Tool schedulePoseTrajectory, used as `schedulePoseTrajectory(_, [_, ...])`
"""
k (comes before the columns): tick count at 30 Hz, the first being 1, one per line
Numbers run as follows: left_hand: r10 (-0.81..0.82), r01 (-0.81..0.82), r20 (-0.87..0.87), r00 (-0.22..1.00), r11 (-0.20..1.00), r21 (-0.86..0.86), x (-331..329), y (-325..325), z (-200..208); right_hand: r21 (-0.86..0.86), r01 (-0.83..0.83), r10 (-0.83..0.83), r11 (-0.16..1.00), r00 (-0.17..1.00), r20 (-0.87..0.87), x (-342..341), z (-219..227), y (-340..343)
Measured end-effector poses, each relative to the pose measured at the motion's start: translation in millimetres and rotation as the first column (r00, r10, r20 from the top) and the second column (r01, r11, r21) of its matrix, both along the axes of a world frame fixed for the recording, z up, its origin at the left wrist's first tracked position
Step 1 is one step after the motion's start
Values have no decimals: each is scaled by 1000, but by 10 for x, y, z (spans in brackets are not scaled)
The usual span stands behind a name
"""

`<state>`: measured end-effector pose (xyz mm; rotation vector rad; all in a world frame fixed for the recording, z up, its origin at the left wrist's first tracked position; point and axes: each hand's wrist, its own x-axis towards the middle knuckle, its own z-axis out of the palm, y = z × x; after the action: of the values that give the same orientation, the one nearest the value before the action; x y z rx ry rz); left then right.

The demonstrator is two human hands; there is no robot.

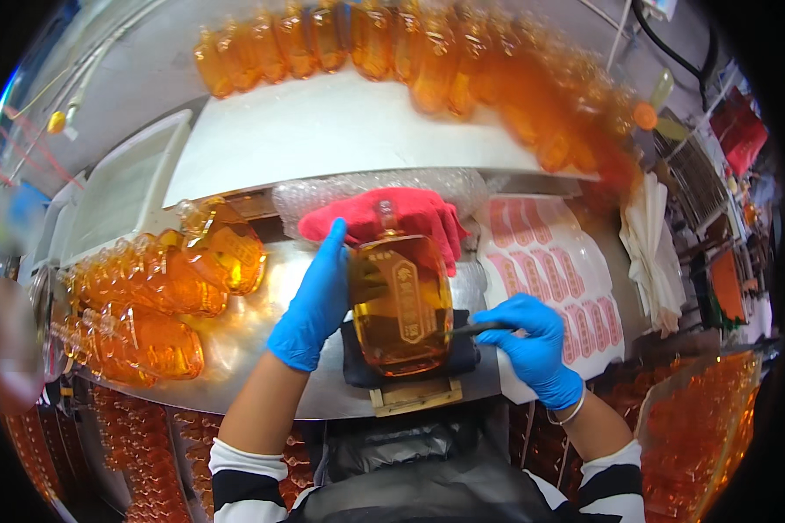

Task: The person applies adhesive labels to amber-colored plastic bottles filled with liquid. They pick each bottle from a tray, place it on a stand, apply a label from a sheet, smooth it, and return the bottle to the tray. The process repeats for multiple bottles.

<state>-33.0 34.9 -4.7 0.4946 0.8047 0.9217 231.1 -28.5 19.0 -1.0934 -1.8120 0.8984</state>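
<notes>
A flat-shouldered glass bottle (375, 336) of amber liquid lies in front of me, neck pointing away, with an outlined upright label (406, 298) on its face. Under it are a black folded cloth (355, 362) and a wooden block (417, 398). My left hand (316, 292), in a blue glove, grips the bottle's left side; some of its fingers are hidden behind the glass. In my gloved right hand (532, 342) is a slim dark tool (480, 329), of a kind I cannot make out, its tip at the bottle's lower right side. A red cloth (336, 216) lies behind the neck.
Sheets of pink stickers (536, 270) lie at right. Amber bottles (161, 279) crowd the metal table (266, 383) at left. More bottles (314, 39) line the far edge of a white board (340, 131). Bubble wrap (288, 196) sits behind the red cloth; a pale tray (131, 196) stands far left.
</notes>
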Motion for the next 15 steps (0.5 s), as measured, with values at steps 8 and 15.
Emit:
schedulePoseTrajectory(8, [-27, 153, -448, 893, 957, 247, 135, 179, 505, -5, -141, 141, 990, 980, 138, -186, 388, 163])
schedulePoseTrajectory(15, [-144, 272, -376, 915, 911, 311, 120, 120, 698, 637, -129, 11, 760, 983, 185, -652, 689, 692])
